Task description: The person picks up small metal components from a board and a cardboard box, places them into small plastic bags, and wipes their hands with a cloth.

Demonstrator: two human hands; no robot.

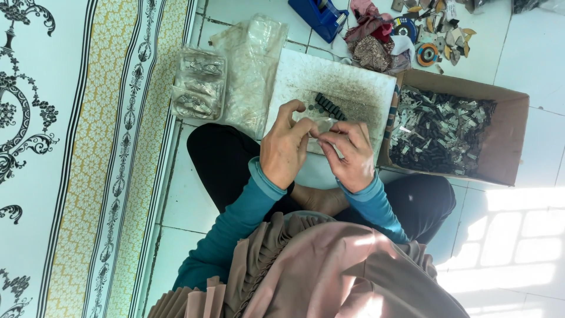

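Clear small bag (322, 125) pinched between left hand (284, 147) and right hand (351, 154) above white board (365, 88).

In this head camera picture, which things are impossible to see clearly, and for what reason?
- What the left hand and right hand pinch: hidden by fingers, too small.
- Small parts in the cardboard box: too small to identify.
- Blue tool and clutter beside it: cut off by the top edge.
- Contents of the clear plastic bags: blurred by plastic.

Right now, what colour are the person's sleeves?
Teal blue sleeves, clearest in the head view.
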